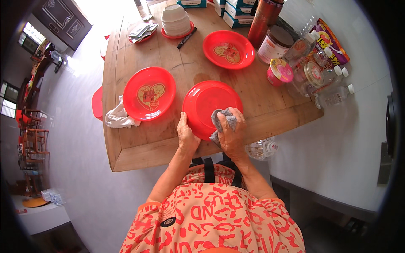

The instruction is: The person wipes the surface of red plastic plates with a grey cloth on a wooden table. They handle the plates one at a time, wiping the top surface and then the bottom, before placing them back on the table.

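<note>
A red plastic plate, its plain underside facing me, is tilted up above the front part of the wooden table. My left hand grips its lower left rim, thumb on the underside. A grey cloth is bunched in my right hand, which presses it against the plate's lower right. Left of the held plate lies another red plate with a gold heart print, face up. A third red plate with a similar print lies farther back on the right.
On the wooden table lie a white cloth, stacked white bowls on a red dish, a black marker and packets. A brown flask, a jar, a pink cup and several clear bottles crowd the right side.
</note>
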Demonstrator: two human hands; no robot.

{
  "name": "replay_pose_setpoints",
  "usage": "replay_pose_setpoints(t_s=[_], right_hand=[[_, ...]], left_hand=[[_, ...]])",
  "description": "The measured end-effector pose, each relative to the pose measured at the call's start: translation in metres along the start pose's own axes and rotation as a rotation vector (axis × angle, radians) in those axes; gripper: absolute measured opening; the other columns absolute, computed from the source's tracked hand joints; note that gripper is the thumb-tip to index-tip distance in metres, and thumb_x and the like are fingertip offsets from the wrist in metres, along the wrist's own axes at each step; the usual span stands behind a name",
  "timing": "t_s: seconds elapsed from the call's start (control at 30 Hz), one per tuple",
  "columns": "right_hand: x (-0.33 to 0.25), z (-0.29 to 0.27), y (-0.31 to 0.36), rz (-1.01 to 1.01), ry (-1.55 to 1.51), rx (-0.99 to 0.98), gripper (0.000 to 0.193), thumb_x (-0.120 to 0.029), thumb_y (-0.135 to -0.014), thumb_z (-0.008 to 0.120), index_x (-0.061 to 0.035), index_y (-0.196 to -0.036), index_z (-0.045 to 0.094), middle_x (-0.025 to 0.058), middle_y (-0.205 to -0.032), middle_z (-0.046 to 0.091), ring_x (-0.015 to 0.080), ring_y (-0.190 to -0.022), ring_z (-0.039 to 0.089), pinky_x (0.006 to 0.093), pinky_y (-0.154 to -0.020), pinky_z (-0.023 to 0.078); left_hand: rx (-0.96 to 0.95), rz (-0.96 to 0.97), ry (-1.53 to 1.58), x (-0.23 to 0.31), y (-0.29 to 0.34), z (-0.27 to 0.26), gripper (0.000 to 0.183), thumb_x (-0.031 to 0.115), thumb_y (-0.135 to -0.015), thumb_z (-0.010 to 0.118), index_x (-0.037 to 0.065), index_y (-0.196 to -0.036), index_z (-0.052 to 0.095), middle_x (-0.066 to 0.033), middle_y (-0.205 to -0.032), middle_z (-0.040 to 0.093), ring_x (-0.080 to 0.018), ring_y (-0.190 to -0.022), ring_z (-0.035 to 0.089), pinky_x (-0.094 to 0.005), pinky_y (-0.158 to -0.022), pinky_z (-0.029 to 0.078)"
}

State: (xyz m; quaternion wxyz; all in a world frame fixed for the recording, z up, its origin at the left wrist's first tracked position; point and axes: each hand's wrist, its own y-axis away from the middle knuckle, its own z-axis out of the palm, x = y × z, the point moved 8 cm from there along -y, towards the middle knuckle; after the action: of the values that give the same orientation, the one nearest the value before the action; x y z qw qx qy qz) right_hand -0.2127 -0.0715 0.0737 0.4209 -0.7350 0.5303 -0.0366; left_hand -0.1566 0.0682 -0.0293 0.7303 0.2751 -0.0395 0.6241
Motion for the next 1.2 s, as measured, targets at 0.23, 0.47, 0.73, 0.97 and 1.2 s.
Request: replay_pose_setpoints(t_s=[0.23,0.47,0.73,0.97,1.2], right_hand=[[0.040,0.002,-0.013,0.187,-0.168,-0.028,0.040,-0.010,-0.088,0.057,-0.0085,-0.128,0.056,0.0212,-0.128,0.046,0.0393,-0.121,0.044,0.0474,-0.102,0.037],[0.109,0.028,-0.028,0.258,-0.001,-0.114,0.034,-0.019,-0.090,0.057,-0.0037,-0.120,0.061,0.0189,-0.119,0.053,0.0354,-0.113,0.046,0.0476,-0.099,0.037],[0.133,0.053,-0.066,0.172,0.042,-0.234,0.031,-0.021,-0.085,0.061,-0.0186,-0.116,0.065,0.0084,-0.117,0.056,0.0294,-0.115,0.046,0.0456,-0.096,0.037],[0.147,0.044,-0.074,-0.065,0.130,-0.296,0.040,-0.024,-0.079,0.068,-0.0223,-0.118,0.062,0.0120,-0.125,0.051,0.0321,-0.120,0.042,0.0472,-0.099,0.031],[0.126,-0.037,-0.099,-0.109,0.054,-0.225,0.048,-0.022,-0.077,0.070,-0.0142,-0.124,0.059,0.0161,-0.131,0.047,0.0337,-0.124,0.041,0.0474,-0.100,0.030]], left_hand=[[0.072,0.023,-0.053,0.004,0.001,0.000,0.041,0.032,-0.104,0.034,0.003,-0.127,0.049,-0.0136,-0.131,0.054,-0.0279,-0.120,0.053,-0.0464,-0.105,0.041],[0.067,0.046,-0.072,0.002,-0.001,-0.003,0.039,0.032,-0.104,0.034,0.003,-0.124,0.052,-0.0127,-0.127,0.057,-0.0257,-0.116,0.056,-0.0445,-0.101,0.046],[0.194,0.163,-0.093,0.005,0.001,-0.013,0.035,0.030,-0.102,0.041,0.003,-0.119,0.056,-0.0098,-0.120,0.061,-0.0205,-0.108,0.060,-0.0394,-0.096,0.049],[0.100,0.207,-0.009,0.011,0.003,-0.007,0.036,0.030,-0.103,0.039,0.003,-0.119,0.056,-0.0111,-0.120,0.062,-0.0219,-0.109,0.060,-0.0400,-0.097,0.048],[-0.017,0.326,0.033,0.024,0.031,0.017,0.035,0.024,-0.095,0.043,0.001,-0.118,0.056,-0.0128,-0.116,0.064,-0.0231,-0.106,0.062,-0.0378,-0.094,0.048]])
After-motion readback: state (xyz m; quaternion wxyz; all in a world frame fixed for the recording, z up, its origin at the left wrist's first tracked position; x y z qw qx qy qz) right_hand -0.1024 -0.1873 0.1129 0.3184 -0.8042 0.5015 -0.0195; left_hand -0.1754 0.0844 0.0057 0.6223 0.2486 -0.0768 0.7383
